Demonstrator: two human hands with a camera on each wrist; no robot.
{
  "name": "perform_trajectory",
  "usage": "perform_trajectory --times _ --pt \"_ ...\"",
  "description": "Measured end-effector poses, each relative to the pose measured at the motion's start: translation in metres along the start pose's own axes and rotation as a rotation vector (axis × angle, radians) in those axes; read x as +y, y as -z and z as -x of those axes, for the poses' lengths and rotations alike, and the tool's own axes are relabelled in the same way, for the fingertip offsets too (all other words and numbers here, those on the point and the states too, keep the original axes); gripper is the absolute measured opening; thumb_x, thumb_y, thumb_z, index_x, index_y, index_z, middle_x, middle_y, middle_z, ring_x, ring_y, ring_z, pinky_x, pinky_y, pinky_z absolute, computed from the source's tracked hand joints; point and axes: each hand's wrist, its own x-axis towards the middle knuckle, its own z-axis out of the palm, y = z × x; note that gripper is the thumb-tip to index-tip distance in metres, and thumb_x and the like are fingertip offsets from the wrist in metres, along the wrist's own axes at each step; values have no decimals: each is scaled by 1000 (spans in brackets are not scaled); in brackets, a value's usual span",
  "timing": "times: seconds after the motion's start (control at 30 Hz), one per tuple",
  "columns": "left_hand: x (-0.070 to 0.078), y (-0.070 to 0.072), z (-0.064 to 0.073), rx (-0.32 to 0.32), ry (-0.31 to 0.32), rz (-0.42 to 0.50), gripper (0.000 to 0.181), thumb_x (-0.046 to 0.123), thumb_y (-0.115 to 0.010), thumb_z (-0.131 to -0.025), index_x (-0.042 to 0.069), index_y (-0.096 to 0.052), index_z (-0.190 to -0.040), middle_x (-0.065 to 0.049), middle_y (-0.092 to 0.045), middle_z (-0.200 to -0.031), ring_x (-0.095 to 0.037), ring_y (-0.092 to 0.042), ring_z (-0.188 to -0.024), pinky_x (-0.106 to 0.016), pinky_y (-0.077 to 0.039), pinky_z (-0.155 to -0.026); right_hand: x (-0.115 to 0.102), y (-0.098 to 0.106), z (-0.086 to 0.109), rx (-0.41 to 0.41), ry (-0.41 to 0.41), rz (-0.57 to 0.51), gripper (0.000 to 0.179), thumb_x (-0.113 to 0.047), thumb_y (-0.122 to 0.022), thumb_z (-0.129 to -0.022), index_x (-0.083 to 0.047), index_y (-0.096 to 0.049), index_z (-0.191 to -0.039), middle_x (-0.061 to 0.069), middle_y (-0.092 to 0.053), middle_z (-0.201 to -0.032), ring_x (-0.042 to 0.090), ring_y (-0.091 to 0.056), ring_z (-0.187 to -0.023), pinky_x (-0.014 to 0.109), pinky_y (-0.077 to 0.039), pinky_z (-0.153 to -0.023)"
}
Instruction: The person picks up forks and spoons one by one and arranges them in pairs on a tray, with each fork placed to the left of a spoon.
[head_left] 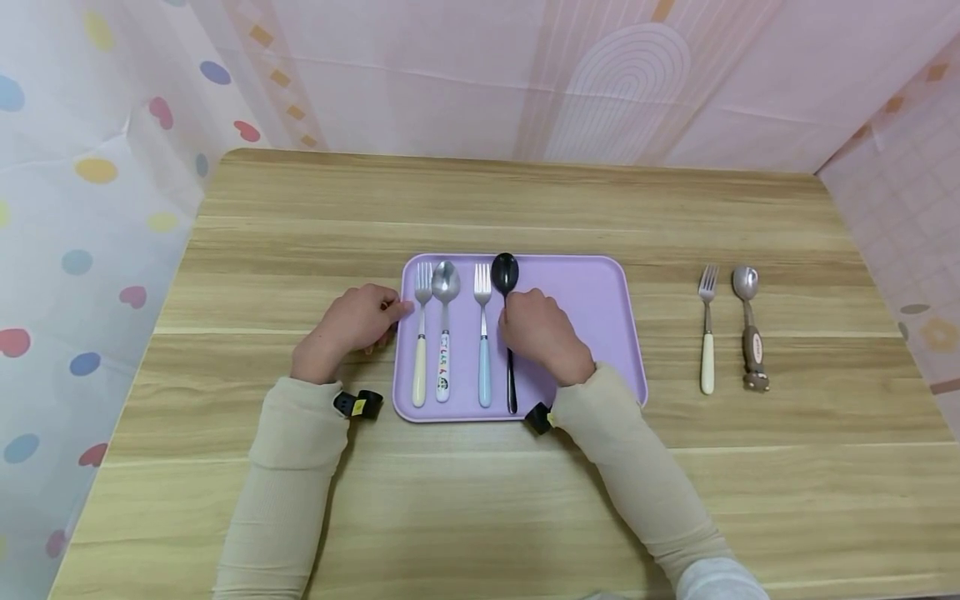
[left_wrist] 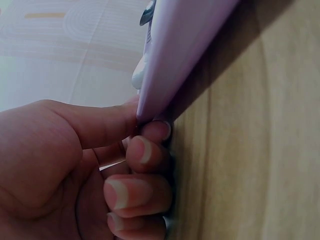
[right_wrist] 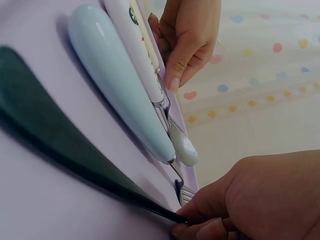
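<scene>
The black spoon [head_left: 506, 272] is set lengthwise at the tray [head_left: 592, 317], just right of the blue fork [head_left: 484, 367], its neck pinched between thumb and fingers of the right hand [head_left: 542, 329]. The tray's left edge is gripped by the thumb and curled fingers of the left hand [head_left: 356, 318]. Should the black spoon be released askew, the blue fork could be knocked, the gap between their heads being narrow; its bowl might also be propped on the far rim, which it seems to overlap. The left hand's grip is shown closely by the left wrist view, hardly from the head; the right hand's pinch, hidden from above, is revealed by the right wrist view, where the bowl is not seen. Whether the handle touches the tray cannot be told.
</scene>
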Motion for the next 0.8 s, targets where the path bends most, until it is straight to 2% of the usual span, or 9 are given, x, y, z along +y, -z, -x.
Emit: perform_trajectory --times 0.37,0.8 --pt "2 0 1 0 -17 2 34 29 -46 -102 5 -56 -80 -6 -51 -55 -18 -48 -43 -31 -42 -46 0 -3 1 20 11 12 24 -10 -45 -94 -2 -57 -74 13 -56 -70 25 -54 -58 37 -45 -48" --pt "1 0 1 4 -9 -2 35 30 -45 -102 6 -56 -80 -6 -51 -55 -19 -50 -44 -32 -43 -47 -1 -3 0 17 1 -4 25 -12 -44 -96 -2 -56 -77 13 -55 -70 25 -54 -58 36 -44 -47"
